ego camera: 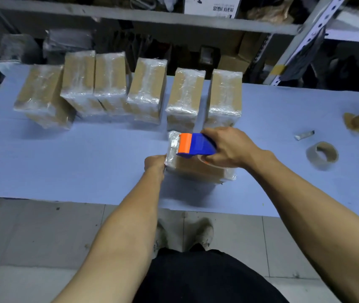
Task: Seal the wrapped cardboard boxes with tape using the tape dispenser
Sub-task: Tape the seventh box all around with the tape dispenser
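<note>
Near the front edge of the table [87, 171], about midway along it, a box [198, 169] lies flat with the dispenser [196, 145] riding on its top. The right hand [231, 147] is curled round the dispenser's blue body, its fingers wrapped under by the tape roll; the left hand [154, 164] presses against the box's left end, fingers bent over that edge, bracing it. The box looks like a light, stiff carton, but its clear film skin is probably slick, so it would likely slide on the smooth table unless pinned; the sound hold is at an end or a corner, where the film bunches and the cardboard is stiffest, as the left hand does. The dispenser seems rigid plastic and easy to grip by its body, keeping fingers clear of the orange front end, where I take the cutting edge to be. The box is brown cardboard under wrinkled, shiny film, whitish where the wrap gathers at the ends. Six more boxes [145, 90] of the same look stand in a row along the back edge. Toward the right edge lie two tape rolls [322, 155].
</note>
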Motion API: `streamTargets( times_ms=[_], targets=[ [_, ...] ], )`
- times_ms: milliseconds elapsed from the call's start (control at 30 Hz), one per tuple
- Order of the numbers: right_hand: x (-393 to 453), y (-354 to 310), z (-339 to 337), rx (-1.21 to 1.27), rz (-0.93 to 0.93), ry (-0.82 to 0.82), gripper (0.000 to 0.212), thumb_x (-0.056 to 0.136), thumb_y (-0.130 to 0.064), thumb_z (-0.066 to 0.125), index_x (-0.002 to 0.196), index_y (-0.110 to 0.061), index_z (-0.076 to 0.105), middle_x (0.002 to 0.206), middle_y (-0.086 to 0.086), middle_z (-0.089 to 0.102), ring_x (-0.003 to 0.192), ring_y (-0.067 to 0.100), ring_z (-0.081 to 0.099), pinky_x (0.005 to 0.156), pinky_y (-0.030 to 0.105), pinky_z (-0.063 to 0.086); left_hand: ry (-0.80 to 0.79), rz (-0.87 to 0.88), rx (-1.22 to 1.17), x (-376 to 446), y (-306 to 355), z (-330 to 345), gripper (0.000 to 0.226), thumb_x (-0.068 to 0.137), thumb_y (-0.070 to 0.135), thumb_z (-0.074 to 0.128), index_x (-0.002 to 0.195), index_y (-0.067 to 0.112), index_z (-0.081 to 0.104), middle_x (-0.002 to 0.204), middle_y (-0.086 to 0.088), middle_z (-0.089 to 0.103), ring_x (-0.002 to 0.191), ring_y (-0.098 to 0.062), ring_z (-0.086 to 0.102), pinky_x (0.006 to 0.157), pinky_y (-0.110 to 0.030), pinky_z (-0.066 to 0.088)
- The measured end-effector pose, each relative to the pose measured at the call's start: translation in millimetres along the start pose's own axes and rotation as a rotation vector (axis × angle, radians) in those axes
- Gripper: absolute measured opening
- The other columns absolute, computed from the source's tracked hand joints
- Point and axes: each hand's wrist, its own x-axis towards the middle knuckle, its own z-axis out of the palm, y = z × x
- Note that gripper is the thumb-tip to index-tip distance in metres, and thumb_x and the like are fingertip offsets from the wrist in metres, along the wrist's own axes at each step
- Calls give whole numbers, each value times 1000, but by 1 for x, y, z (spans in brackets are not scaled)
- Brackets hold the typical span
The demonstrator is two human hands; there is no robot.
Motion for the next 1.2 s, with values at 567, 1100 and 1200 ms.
streamTargets(
  times_ms=[567,1100,1200],
  targets=[
    [3,2,5,-33,0,-2,39,75,-49,65,106,-26,57,91,-1,67,81,27,61,60,29,38,-107,472,234,-29,-6,17,56,104,56,33,109,11,66,97,-13,69,81,-22,58,73,-36,47],
    [-46,32,-12,-20,66,-41,46,81,-53,60,117,-26,49,93,0,63,82,28,59,71,38,54,72,636,391,-45,0,23,47,105,39,46,67,14,54,63,-2,55,63,-21,51,57,-31,41],
    [-52,35,-13,-14,48,-26,48,81,-52,60,119,-26,50,93,0,64,82,29,60,71,38,54,72,633,418,-47,-2,23,46,105,40,46,78,7,62,72,-5,61,71,-22,57,60,-31,44]
  ],
)
